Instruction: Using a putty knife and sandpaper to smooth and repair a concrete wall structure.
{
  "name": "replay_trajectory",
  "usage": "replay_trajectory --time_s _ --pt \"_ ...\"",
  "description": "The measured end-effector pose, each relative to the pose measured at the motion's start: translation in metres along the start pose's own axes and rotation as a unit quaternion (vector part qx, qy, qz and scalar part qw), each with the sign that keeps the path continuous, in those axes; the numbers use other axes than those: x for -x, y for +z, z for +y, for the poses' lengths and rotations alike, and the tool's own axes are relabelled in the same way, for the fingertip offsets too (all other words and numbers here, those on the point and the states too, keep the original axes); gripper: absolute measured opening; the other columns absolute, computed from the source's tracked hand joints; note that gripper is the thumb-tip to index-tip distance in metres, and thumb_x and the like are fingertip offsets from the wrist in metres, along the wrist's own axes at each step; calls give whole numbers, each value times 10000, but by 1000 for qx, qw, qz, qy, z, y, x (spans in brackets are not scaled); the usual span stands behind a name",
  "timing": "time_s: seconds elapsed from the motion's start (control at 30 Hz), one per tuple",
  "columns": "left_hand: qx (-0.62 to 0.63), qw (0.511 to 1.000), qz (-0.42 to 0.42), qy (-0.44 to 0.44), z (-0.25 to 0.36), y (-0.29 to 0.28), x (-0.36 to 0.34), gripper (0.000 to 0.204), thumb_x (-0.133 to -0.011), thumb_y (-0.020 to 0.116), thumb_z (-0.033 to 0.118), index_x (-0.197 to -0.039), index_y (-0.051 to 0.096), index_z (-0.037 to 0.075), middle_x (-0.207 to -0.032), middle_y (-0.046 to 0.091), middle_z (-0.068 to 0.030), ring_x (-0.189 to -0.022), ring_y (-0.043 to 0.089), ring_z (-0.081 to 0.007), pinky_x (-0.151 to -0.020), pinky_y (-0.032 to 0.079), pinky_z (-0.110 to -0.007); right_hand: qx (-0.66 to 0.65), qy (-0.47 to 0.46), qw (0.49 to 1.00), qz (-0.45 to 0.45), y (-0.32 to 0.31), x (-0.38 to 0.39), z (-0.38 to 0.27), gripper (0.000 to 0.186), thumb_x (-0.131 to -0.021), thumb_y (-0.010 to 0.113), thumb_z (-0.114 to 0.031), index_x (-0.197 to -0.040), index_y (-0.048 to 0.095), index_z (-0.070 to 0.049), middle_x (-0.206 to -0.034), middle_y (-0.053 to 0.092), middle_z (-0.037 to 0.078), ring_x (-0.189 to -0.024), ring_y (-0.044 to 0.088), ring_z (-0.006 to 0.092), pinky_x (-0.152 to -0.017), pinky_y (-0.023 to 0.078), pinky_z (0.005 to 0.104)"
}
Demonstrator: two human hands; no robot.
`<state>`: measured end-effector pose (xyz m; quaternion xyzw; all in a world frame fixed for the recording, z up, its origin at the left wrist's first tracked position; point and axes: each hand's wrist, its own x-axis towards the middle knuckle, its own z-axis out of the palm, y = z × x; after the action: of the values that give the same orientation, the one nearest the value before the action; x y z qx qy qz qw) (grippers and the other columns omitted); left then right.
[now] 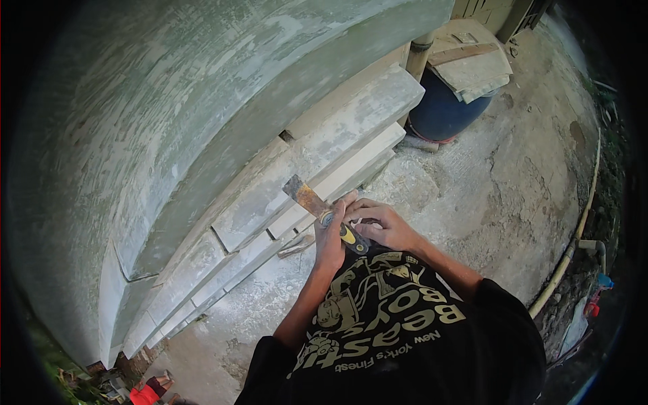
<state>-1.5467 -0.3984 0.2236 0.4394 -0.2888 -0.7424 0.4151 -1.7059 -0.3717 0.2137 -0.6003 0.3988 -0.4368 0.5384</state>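
A scraper [308,198] with a flat, rust-stained blade and a yellow-and-black handle points up and to the left in front of my shirt. My left hand [330,240] is closed round it where blade and handle meet. Close beside it, my right hand [386,228] has its fingers bent inward, near the left fingertips and the handle. What those right fingers pinch, if anything, is hidden. Just beyond the blade run pale stepped ledges [358,121] along the base of a grey-green, patchily coated wall [223,74].
A dark blue barrel [442,108] stands at the upper right beside a pipe [420,57], with boards [472,64] on top. Rough concrete ground [499,189] spreads to the right, edged by a long pale pipe [567,260]. A person in red [145,393] shows at the lower left.
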Motion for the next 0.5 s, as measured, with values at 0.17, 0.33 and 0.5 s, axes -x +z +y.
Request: replay_trajectory --time_s 0.17,0.33,0.5 --pt "-157 984 -66 51 7 8 -12 422 -967 593 225 -1259 565 -78 -1144 645 -113 -1042 593 -152 -913 470 -301 -30 61 997 34 7 11 -8 388 -789 588 -73 -1166 580 19 -1143 560 157 -1055 548 271 -899 454 360" --pt "-366 907 -153 141 35 13 -11 412 -922 654 195 -1210 581 -91 -850 600 -55 -762 530 -99 -660 458 -271 -14 90 982 163 38 10 -43 439 -811 599 -120 -1209 516 46 -1008 596 165 -873 588 267 -828 462 343" --pt "-418 879 -176 143 66 -40 -9 438 -909 674 220 -1216 594 -83 -708 498 -22 -610 420 -75 -541 383 -256 104 174 942 267 37 14 -60 390 -836 565 -194 -1162 578 20 -793 576 123 -719 547 200 -680 439 333"
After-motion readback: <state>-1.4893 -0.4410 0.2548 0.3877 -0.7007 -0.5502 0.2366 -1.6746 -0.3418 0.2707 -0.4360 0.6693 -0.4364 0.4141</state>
